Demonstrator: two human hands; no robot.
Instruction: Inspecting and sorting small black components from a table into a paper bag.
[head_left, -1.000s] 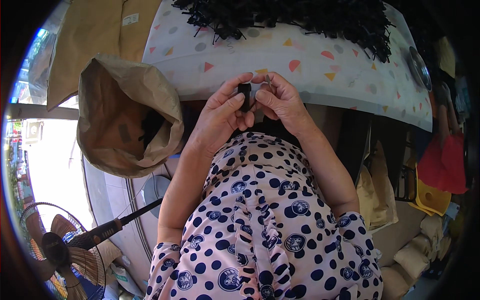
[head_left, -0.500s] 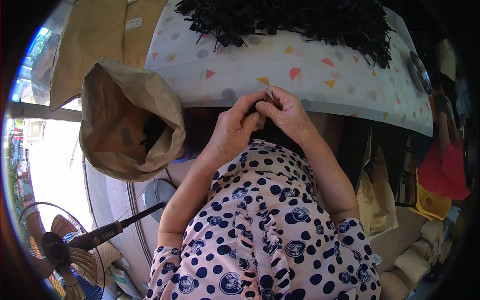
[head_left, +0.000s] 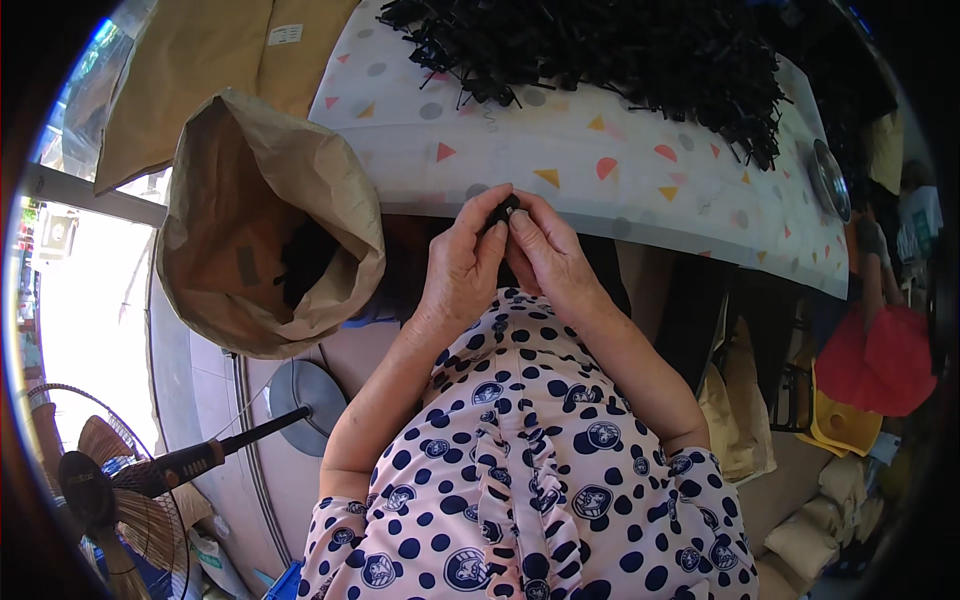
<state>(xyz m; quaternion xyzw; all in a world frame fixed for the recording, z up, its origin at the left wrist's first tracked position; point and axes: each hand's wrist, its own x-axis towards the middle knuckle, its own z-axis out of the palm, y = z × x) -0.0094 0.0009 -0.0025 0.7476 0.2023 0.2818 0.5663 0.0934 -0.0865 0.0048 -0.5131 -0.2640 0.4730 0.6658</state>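
Close in front of me, at the near edge of the table, my left hand (head_left: pixel 462 255) and my right hand (head_left: pixel 549 250) meet. Between their fingertips they pinch a small black piece (head_left: pixel 504 208), with a pale spot on its near end; its exact kind is too small to make out. Both hands are closed on it, thumbs toward me. Beyond them, a large heap of small black parts with thin stems (head_left: pixel 600 55) covers the far side of the table. To the left, a wide-mouthed brown paper sack (head_left: pixel 345 185) holds dark pieces (head_left: pixel 308 262) inside.
A patterned white cloth (head_left: pixel 470 135) covers the table (head_left: pixel 700 225). A round metal dish (head_left: pixel 830 180) is at its right end. A fan (head_left: pixel 100 490) stands low on the left. Brown paper bags (head_left: pixel 738 415), a yellow plastic item (head_left: pixel 845 420) and a person in red (head_left: pixel 880 355) are at the right.
My hands have shifted slightly left and lower in view. The black piece, mostly hidden before, now shows between the fingertips. The pale tip seen above my right fingers is gone from there.
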